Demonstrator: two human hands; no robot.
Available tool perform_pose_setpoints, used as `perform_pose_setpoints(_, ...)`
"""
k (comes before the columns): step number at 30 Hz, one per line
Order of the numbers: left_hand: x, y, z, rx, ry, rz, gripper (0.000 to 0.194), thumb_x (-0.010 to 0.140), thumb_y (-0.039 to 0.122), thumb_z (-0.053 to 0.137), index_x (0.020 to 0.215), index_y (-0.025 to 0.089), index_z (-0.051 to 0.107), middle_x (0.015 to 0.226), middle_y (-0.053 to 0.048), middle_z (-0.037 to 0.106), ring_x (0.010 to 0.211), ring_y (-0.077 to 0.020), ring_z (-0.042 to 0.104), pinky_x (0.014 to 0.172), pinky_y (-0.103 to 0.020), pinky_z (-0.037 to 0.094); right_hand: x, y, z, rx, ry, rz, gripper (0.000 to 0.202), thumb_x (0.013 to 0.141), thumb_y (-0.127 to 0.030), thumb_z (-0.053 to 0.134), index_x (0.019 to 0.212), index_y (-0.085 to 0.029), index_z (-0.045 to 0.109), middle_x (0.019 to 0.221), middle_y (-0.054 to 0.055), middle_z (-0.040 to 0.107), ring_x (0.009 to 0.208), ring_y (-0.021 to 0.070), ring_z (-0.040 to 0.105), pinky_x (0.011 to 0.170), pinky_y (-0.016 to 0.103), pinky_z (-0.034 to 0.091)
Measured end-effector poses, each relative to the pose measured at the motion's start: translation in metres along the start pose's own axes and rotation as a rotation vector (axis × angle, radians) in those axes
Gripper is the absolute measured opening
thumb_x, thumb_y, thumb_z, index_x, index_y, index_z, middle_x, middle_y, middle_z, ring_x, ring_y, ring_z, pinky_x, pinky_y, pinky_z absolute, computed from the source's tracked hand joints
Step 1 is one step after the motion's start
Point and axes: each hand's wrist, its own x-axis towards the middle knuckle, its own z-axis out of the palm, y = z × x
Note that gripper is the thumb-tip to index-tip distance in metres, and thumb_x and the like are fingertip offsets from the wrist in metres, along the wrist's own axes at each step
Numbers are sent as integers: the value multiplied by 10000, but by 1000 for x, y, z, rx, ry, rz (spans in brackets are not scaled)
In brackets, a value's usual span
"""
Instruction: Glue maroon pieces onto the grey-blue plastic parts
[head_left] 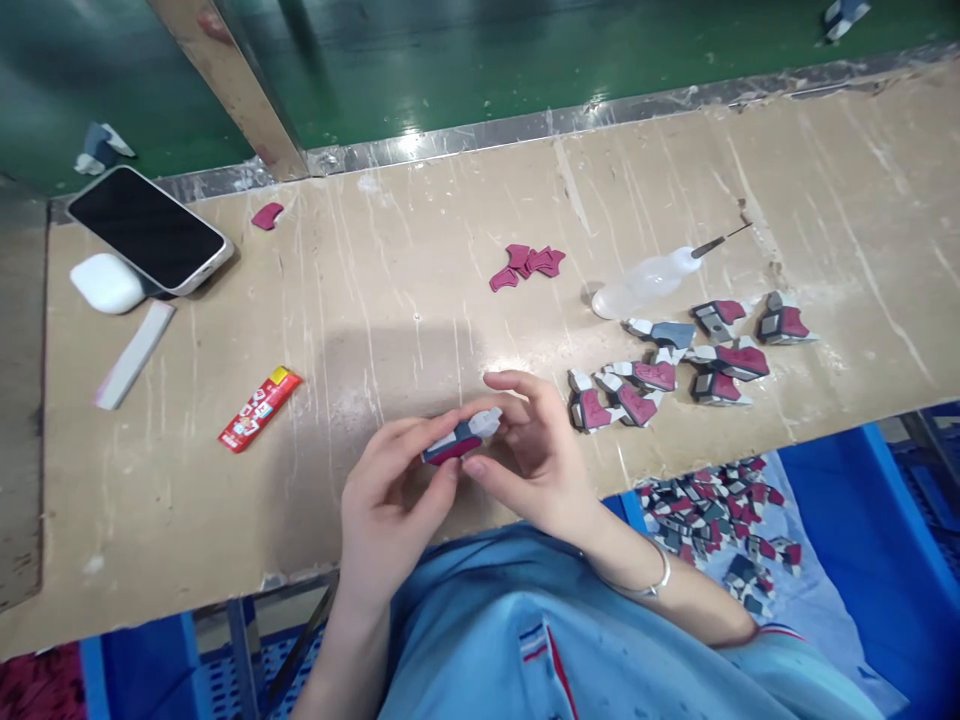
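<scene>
Between my hands, over the table's front part, is a small grey, white and dark red piece [461, 440]. My left hand [397, 490] pinches its left end between thumb and fingers. My right hand [536, 450] is at its right end, thumb tip near the lower edge and some fingers behind it; the index finger is raised and curved. Several similar assembled pieces [652, 376] lie to the right. Flat dark red parts [525, 264] lie in a small cluster beyond my hands. A translucent bottle with a needle tip [646, 282] lies on its side right of them.
On the table [360, 250] at left are a phone [154, 230], a white case [107, 283], a pale bar [136, 355], a red packet [260, 409] and one red part [267, 216]. A blue bin [862, 530] with many pieces stands below the right front edge.
</scene>
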Motion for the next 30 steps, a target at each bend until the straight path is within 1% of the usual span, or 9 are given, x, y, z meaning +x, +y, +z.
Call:
perform_pose_setpoints(3,-2,1,3,-13,84,-37,386,886,216,889,1261,288,832,1078,-24,860,1002,-183,829,916,-258,674,1,-1,2,25,18,36,440,1031,-298,766,1346,-350,464,1164,37,834,1022,204,838,860,350,691)
perform_pose_setpoints(9,2,4,8,-50,148,-111,181,791,276,958,895,213,825,907,-34,866,872,-208,849,802,-266,703,3,0,8,55,106,31,403,1017,-459,791,1121,-336,422,936,-9,828,920,216,854,835,370,708)
perform_pose_setpoints(16,3,1,10,-93,188,-100,183,782,237,963,907,224,829,918,-26,871,880,-206,855,810,-270,708,7,1,9,131,86,62,409,1016,-484,791,1059,-335,413,934,-22,819,883,193,845,869,373,720)
perform_pose_setpoints(18,3,-2,11,-125,157,-123,176,804,251,948,924,226,821,921,-23,864,872,-199,849,791,-263,701,7,0,8,139,69,70,395,1019,-511,781,1092,-336,434,947,-15,821,872,196,840,857,377,719)
perform_pose_setpoints(21,1,-4,8,-182,-25,-249,306,797,311,957,1048,243,797,1011,-35,854,883,-204,843,782,-277,697,5,-3,3,106,73,51,316,1070,-511,702,1193,-344,464,970,-8,818,796,183,811,758,338,693)
perform_pose_setpoints(24,-2,-3,-8,-62,-205,-377,621,778,389,977,1332,295,713,948,-1,811,733,-170,791,723,-275,680,5,-11,-17,-167,123,-80,179,1142,-405,574,1299,-345,513,1029,19,805,798,183,777,699,326,644)
perform_pose_setpoints(27,6,-1,-39,209,-179,-312,551,932,490,828,1423,309,655,923,-3,775,734,-169,752,728,-279,660,4,-18,-51,-748,173,-238,170,1120,-286,557,1262,-305,648,1001,55,788,884,231,745,828,413,615)
perform_pose_setpoints(29,18,1,-58,333,-216,-233,541,914,514,833,1378,286,676,947,-29,793,760,-210,766,721,-326,675,1,-19,-73,-1060,228,-256,163,1074,-293,612,1204,-289,710,1027,76,792,986,277,738,945,492,581)
perform_pose_setpoints(30,23,3,-64,382,-189,-207,546,908,534,831,1368,280,681,983,-39,800,793,-236,778,722,-354,681,-1,-17,-82,-1152,272,-260,175,1046,-330,653,1202,-290,720,1081,84,798,1073,306,735,1012,535,559)
